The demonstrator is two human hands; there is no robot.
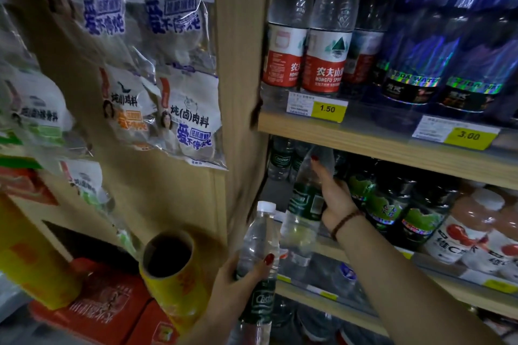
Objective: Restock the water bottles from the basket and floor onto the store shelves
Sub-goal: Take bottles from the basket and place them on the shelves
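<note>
My right hand (335, 199) grips a clear water bottle with a dark green label (304, 204), tilted, its top reaching into the middle shelf (392, 159) next to other green-label bottles (280, 159). My left hand (238, 274) holds a second green-label water bottle with a white cap (259, 266) upright, lower and in front of the shelf's left post. No basket or floor shows in view.
Red-label water bottles (325, 36) and dark soda-water bottles (414, 59) fill the upper shelf. Green-label drinks (392, 210) and white drink bottles (476, 232) stand right of my right hand. Spice packets (185, 120) hang on the left; a yellow film roll (173, 272) and red boxes (112, 305) sit below.
</note>
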